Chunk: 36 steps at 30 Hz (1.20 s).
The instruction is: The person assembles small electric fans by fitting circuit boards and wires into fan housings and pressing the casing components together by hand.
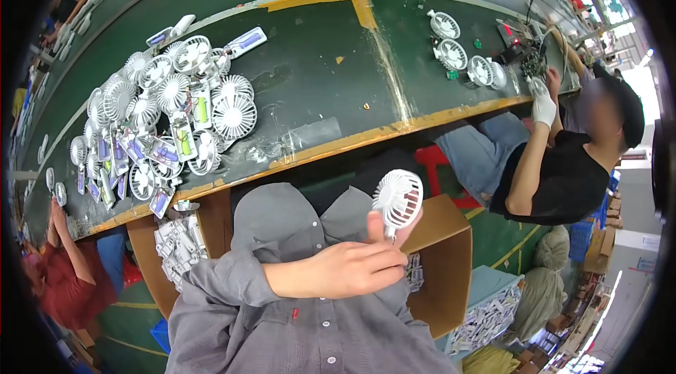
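A white handheld fan (398,198) is held above my lap, its round slatted head tilted up. Behind and beside the fan head, my right hand (411,225) grips it, with the thumb at its lower left. My left hand (345,268) reaches across my body, its fingers bent together at the fan's lower end, near a small metal-looking part (391,239). The fingers hide most of what lies below the head, so what the left fingers pinch cannot be made out.
A large pile of white fans (172,92) with battery parts lies on the green workbench (310,85). Cardboard boxes (451,261) of parts flank my lap. Co-workers sit at right (556,177) and left (70,275); more fans (451,54) lie near the right one.
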{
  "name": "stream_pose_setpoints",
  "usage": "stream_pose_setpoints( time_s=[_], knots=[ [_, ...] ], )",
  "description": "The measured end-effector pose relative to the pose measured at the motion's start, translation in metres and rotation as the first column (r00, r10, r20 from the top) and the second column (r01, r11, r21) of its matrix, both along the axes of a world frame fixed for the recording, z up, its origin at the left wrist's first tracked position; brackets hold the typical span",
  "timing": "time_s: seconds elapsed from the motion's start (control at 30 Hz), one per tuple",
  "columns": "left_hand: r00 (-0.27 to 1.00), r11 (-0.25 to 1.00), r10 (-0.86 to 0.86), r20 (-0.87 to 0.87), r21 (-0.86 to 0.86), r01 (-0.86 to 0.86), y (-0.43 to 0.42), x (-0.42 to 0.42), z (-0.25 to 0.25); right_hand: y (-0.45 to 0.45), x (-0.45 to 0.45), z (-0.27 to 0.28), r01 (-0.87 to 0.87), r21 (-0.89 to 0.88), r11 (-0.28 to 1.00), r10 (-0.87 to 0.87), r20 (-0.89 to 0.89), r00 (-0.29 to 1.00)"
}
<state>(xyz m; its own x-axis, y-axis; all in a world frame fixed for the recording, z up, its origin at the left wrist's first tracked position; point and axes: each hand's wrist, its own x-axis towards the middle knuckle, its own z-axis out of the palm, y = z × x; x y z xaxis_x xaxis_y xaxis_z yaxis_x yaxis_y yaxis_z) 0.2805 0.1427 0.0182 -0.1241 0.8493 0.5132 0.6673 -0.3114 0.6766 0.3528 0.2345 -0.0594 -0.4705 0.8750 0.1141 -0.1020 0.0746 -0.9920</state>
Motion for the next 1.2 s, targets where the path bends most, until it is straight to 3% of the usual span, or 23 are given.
stream_pose_setpoints(
  time_s=[0.1, 0.2, 0.23, 0.27, 0.33, 0.4, 0.47, 0.5, 0.6, 0.77, 0.8, 0.87, 0.97, 1.07, 1.13, 1.2],
  knots=[
    [1.000, 0.993, 0.025, 0.004, 0.118, -0.026, 0.004, 0.001, -0.002, 0.016, 0.006, -0.009, 0.004, 0.065, 0.998, 0.000, -0.062, 0.998],
    [0.949, 0.906, 0.294, -0.115, 0.351, -0.238, 0.005, -0.014, 0.007, 0.028, 0.015, -0.001, -0.196, -0.270, 0.943, 0.159, -0.153, 0.975],
    [0.924, 0.883, 0.382, -0.006, 0.298, -0.363, 0.000, -0.022, 0.002, 0.032, 0.016, -0.002, -0.201, -0.289, 0.936, 0.150, -0.190, 0.970],
    [0.876, 0.846, 0.474, 0.093, 0.229, -0.482, -0.004, -0.031, -0.002, 0.029, 0.009, 0.008, -0.271, -0.357, 0.894, 0.131, -0.370, 0.920],
    [0.744, 0.814, 0.540, 0.392, -0.020, -0.580, -0.002, -0.052, 0.005, 0.038, 0.006, 0.015, -0.468, -0.357, 0.809, 0.264, -0.491, 0.830],
    [0.744, 0.930, 0.357, 0.564, -0.143, -0.338, 0.002, -0.069, 0.000, 0.049, 0.005, 0.018, -0.562, -0.364, 0.743, 0.408, -0.419, 0.811],
    [0.794, 0.950, 0.294, 0.532, -0.252, -0.183, 0.005, -0.073, 0.001, 0.055, 0.000, 0.022, -0.571, -0.411, 0.710, 0.459, -0.345, 0.819],
    [0.838, 0.924, 0.378, 0.393, -0.216, -0.316, 0.008, -0.072, 0.000, 0.055, -0.002, 0.020, -0.543, -0.405, 0.735, 0.432, -0.338, 0.836],
    [0.689, 0.960, 0.280, 0.669, -0.195, -0.200, 0.018, -0.072, -0.001, 0.051, -0.008, 0.023, -0.407, -0.422, 0.810, 0.302, -0.296, 0.906],
    [0.615, 0.943, 0.330, 0.716, -0.226, -0.243, 0.037, -0.077, -0.011, 0.065, 0.006, 0.027, -0.282, -0.278, 0.918, 0.293, -0.003, 0.956],
    [0.614, 0.939, 0.343, 0.711, -0.235, -0.252, 0.041, -0.079, -0.013, 0.063, 0.004, 0.038, -0.192, -0.264, 0.945, 0.220, 0.081, 0.972],
    [0.567, 0.939, 0.331, 0.754, -0.208, -0.273, 0.054, -0.079, -0.015, 0.064, 0.002, 0.035, 0.017, 0.093, 0.995, -0.031, 0.155, 0.987],
    [0.416, 0.959, 0.281, 0.865, -0.237, -0.156, 0.073, -0.079, -0.011, 0.084, -0.006, 0.035, -0.082, 0.508, 0.857, 0.007, 0.149, 0.989],
    [0.238, 0.964, 0.240, 0.941, -0.202, -0.174, 0.104, -0.076, -0.016, 0.094, -0.026, 0.035, -0.155, 0.595, 0.789, 0.026, 0.219, 0.975],
    [0.229, 0.966, 0.239, 0.944, -0.208, -0.151, 0.124, -0.080, -0.019, 0.107, -0.039, 0.026, -0.166, 0.669, 0.725, -0.019, 0.260, 0.965],
    [0.241, 0.968, 0.244, 0.939, -0.223, -0.114, 0.139, -0.087, -0.024, 0.124, -0.043, 0.008, -0.139, 0.567, 0.812, 0.047, 0.175, 0.983]
  ],
)
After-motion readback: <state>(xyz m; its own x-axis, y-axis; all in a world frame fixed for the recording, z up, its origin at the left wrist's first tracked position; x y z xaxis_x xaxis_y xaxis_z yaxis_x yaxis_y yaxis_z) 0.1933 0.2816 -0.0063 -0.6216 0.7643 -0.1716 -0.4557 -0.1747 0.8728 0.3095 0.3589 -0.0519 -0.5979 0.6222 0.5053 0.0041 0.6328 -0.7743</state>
